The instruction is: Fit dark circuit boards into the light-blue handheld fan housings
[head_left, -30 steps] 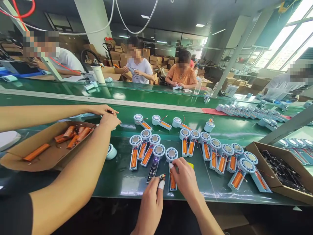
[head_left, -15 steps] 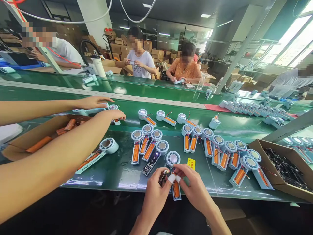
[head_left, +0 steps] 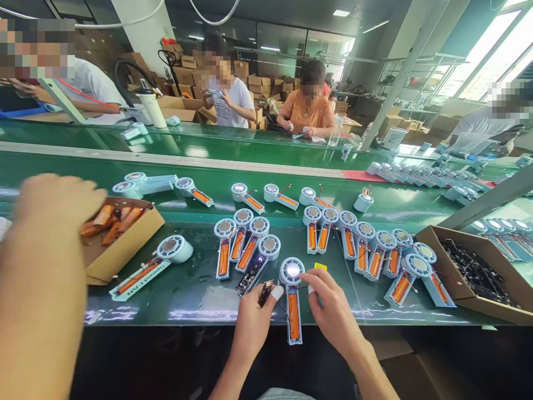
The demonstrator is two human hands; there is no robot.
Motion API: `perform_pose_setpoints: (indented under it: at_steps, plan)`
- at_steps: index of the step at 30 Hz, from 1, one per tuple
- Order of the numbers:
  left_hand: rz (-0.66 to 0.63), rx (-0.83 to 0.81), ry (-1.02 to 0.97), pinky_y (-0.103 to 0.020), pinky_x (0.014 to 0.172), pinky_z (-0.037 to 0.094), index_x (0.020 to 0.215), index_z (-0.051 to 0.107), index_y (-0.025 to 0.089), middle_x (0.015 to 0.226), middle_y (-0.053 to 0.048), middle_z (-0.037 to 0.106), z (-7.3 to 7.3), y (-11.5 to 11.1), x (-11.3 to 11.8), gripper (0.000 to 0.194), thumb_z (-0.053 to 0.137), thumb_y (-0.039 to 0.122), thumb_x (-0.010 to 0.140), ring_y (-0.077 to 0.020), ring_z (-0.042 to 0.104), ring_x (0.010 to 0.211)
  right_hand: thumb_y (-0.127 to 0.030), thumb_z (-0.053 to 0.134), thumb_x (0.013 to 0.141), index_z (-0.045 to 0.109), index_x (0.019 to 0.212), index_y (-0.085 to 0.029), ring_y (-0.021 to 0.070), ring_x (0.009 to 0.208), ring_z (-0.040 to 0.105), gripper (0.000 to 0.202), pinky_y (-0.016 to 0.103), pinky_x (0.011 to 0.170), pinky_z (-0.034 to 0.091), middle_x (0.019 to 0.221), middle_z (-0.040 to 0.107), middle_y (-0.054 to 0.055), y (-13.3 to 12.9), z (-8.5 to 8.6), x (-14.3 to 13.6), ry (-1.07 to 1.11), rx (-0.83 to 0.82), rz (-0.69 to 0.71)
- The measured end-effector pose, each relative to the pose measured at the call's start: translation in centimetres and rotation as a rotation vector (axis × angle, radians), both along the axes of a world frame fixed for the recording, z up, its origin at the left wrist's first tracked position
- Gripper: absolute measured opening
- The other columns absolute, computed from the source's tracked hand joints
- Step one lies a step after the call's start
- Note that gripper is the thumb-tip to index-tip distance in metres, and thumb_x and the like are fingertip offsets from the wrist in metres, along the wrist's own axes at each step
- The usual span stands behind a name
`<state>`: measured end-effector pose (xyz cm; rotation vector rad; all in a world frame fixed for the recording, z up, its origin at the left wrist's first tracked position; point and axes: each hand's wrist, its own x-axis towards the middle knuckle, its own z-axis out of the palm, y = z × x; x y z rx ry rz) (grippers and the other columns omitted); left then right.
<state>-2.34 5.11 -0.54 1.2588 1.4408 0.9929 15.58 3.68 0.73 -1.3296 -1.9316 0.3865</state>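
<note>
A small black circuit board (head_left: 265, 293) is pinched between the thumb and fingers of my left hand (head_left: 253, 319). A thin dark wire runs from near it towards a light-blue handheld fan (head_left: 292, 272), whose slim open handle shows an orange battery (head_left: 293, 315). That handle extends past the table's front edge. On the fan's right, my right hand (head_left: 331, 303) has its index fingertip at the round head's rim, thumb and finger apart. A white cover sits on my left thumb. Another lit circuit board (head_left: 251, 275) lies on the table beside a nearby fan (head_left: 269, 247).
Several open fans (head_left: 364, 239) lie right of centre. A carton of black cables (head_left: 478, 283) stands far right; a carton of orange batteries (head_left: 125, 244) stands left. A co-worker's arm (head_left: 50, 266) reaches in from the left. People (head_left: 308, 105) sit across the green bench.
My hands have parted, uncovering the fan's handle; the left moved left with the circuit board. The co-worker's arms drew back left, leaving a fan on the bench. The view shifted slightly.
</note>
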Motion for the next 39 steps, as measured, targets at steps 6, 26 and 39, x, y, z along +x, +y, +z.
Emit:
perform_pose_setpoints:
  at_steps: [6, 26, 39]
  plan:
    - [-0.034, -0.161, -0.142, -0.023, 0.046, 0.024, 0.062, 0.049, 0.022, 0.046, 0.01, 0.032, -0.3, -0.3, 0.2, 0.051, 0.056, 0.069, 0.078, -0.0091, 0.027, 0.046, -0.01, 0.05, 0.093, 0.06, 0.119, -0.023, 0.0226, 0.092, 0.066, 0.031, 0.034, 0.079, 0.056, 0.107, 0.069, 0.008, -0.9, 0.5, -2.9, -0.057, -0.008, 0.091]
    - [-0.021, -0.402, -0.427, -0.021, 0.045, 0.028, 0.081, 0.068, 0.016, 0.047, 0.006, 0.05, 2.5, -1.3, -0.8, 0.034, 0.068, 0.049, 0.073, -0.01, 0.042, 0.049, -0.012, 0.047, 0.097, 0.069, 0.111, -0.024, 0.0176, 0.084, 0.065, 0.029, 0.027, 0.071, 0.053, 0.098, 0.065, 0.007, -0.2, -1.1, -2.0, -0.052, 0.045, 0.128]
    - [0.044, -0.302, -0.289, -0.023, 0.04, 0.031, 0.109, 0.059, 0.016, 0.053, 0.004, 0.059, 1.7, -1.8, -0.5, 0.043, 0.058, 0.048, 0.08, -0.0139, 0.049, 0.043, -0.014, 0.054, 0.094, 0.07, 0.092, -0.02, 0.0134, 0.069, 0.062, 0.017, 0.023, 0.061, 0.051, 0.088, 0.064, 0.004, 0.0, -1.2, -3.2, 0.211, -0.035, 0.037]
